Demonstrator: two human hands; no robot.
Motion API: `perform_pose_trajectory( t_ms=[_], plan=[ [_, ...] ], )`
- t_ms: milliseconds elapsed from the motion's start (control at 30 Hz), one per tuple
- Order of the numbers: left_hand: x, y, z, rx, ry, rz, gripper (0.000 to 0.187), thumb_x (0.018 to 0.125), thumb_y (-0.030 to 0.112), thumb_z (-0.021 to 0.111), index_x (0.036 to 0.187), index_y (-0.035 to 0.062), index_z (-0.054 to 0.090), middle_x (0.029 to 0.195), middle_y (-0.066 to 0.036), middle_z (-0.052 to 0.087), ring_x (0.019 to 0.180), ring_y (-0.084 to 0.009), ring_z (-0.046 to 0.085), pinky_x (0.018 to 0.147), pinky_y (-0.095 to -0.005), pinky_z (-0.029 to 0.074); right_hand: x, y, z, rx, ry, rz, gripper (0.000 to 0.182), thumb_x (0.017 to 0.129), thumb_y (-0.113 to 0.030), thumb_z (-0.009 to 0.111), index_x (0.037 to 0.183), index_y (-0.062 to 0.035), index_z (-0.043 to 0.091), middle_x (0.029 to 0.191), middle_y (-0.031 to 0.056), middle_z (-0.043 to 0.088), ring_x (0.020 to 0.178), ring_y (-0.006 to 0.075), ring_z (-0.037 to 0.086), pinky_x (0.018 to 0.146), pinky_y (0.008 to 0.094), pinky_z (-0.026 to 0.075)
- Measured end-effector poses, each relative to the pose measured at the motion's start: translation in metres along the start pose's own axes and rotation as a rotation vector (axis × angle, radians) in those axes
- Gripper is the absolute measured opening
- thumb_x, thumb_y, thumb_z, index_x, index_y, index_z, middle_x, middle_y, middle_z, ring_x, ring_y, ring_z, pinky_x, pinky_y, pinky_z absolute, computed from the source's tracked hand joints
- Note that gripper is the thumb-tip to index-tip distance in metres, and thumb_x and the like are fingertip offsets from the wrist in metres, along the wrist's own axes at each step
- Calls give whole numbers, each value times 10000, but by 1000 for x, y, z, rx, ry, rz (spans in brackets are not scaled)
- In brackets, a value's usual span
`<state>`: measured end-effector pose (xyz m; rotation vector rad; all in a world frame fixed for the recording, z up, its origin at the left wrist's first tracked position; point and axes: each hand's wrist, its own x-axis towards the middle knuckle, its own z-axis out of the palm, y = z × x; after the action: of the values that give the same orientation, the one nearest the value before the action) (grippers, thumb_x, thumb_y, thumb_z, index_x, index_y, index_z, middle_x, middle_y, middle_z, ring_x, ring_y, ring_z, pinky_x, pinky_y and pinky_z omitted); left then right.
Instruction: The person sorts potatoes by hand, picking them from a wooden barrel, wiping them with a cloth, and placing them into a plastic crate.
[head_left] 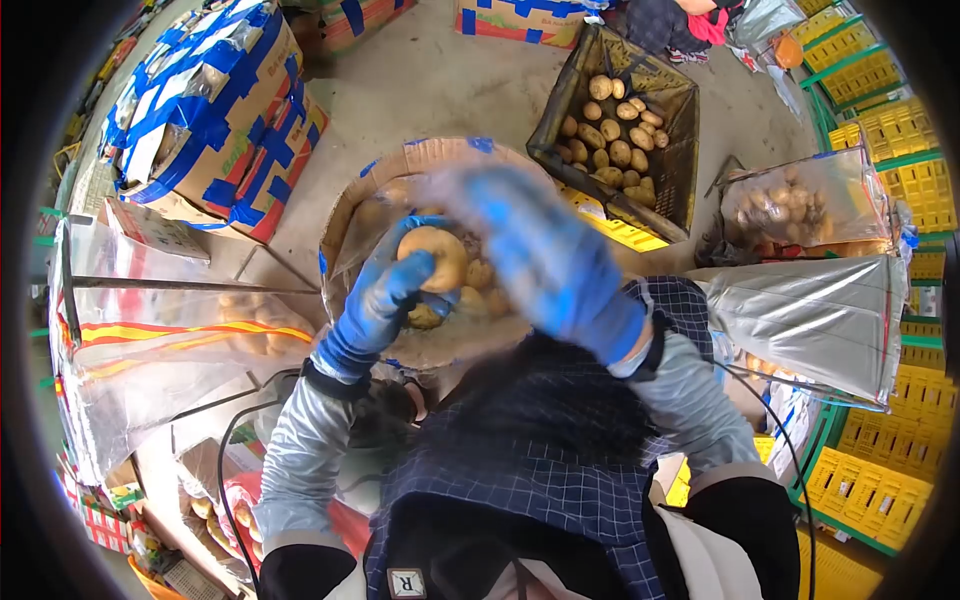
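My left hand [385,285], in a blue glove, is closed around a large potato [436,258] above a round cardboard container [345,205]. More potatoes [480,272] show inside that container, below my hands. My right hand [545,255], also gloved in blue, is raised over the container's right side and smeared by motion. Its fingers are too blurred to tell whether they hold anything.
A black crate [681,130] with several potatoes stands at the upper right. Taped boxes [215,110] are stacked at the upper left. Clear plastic bags [150,350] hang at the left, a silver sheet [815,315] lies at the right. Yellow crates [870,490] line the right edge.
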<state>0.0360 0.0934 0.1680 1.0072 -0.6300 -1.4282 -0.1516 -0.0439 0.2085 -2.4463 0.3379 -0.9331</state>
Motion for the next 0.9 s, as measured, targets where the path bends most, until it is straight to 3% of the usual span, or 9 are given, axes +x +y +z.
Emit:
perform_pose_trajectory(
  t_ms=[200, 367, 533, 600, 633, 700, 800, 867, 900],
  plan=[
    [2, -2, -4, -171, -135, 50, 710, 901, 502, 675, 1379, 9, 495, 1029, -117, 654, 832, -200, 686, 654, -296, 563, -13, 47, 30, 62, -74, 295, 428, 892, -129, 646, 1316, -70, 629, 1300, 215, 626, 965, 409, 698, 832, 423, 580],
    [20, -30, -13, -128, 13, 29, 688, 992, 670, 430, 1239, 46, 583, 920, -112, 672, 677, -188, 632, 531, -308, 484, 5, 1, 22, 105, 4, -12, 361, 925, -71, 606, 1282, -27, 638, 1202, 198, 685, 1000, 350, 697, 877, 404, 564],
    [29, -21, 0, -341, 125, -182, 614, 1030, 615, 400, 1203, 68, 618, 926, -124, 696, 658, -195, 662, 496, -281, 483, -7, 27, 31, 442, 130, 350, 301, 984, -65, 575, 1266, 25, 632, 1174, 170, 710, 1030, 236, 695, 902, 352, 548],
    [27, -19, -2, -202, 134, -138, 583, 1040, 580, 418, 1231, 59, 598, 926, -129, 699, 672, -190, 674, 489, -267, 488, -14, 33, 34, 364, 217, 347, 292, 989, -60, 566, 1255, 45, 628, 1163, 171, 713, 1041, 220, 691, 909, 350, 546],
    [30, -25, -25, -355, -118, -190, 544, 1054, 520, 444, 1320, 51, 523, 965, -136, 702, 678, -171, 669, 484, -259, 498, -12, 33, 33, 356, 187, 261, 317, 987, -82, 572, 1274, 49, 612, 1185, 190, 696, 1035, 242, 692, 911, 360, 547],
    [22, -23, -8, 88, 0, 22, 562, 1055, 536, 430, 1347, 60, 490, 985, -133, 697, 671, -160, 655, 477, -250, 483, 1, 22, 28, 340, 134, 94, 375, 983, -126, 584, 1312, 56, 579, 1228, 228, 660, 1024, 285, 694, 915, 380, 548],
    [28, -49, -28, 786, 149, 478, 547, 1060, 539, 420, 1347, 77, 481, 989, -116, 685, 647, -135, 629, 459, -228, 444, 1, 6, 34, 109, -32, -9, 477, 941, -232, 654, 1375, -52, 571, 1362, 248, 574, 992, 353, 683, 864, 431, 561],
    [27, -64, -43, 642, 142, 395, 559, 1054, 557, 404, 1330, 80, 497, 971, -104, 674, 609, -132, 607, 442, -219, 430, 4, -8, 37, -129, -149, -25, 490, 919, -269, 682, 1378, -122, 590, 1396, 233, 555, 985, 358, 678, 829, 442, 566],
    [21, -48, -33, 261, 86, 134, 582, 1046, 576, 389, 1320, 77, 509, 956, -99, 668, 582, -138, 596, 434, -220, 432, 2, -1, 49, -100, -69, -34, 473, 909, -297, 694, 1365, -200, 611, 1365, 202, 562, 963, 363, 673, 801, 438, 563]
  ],
)
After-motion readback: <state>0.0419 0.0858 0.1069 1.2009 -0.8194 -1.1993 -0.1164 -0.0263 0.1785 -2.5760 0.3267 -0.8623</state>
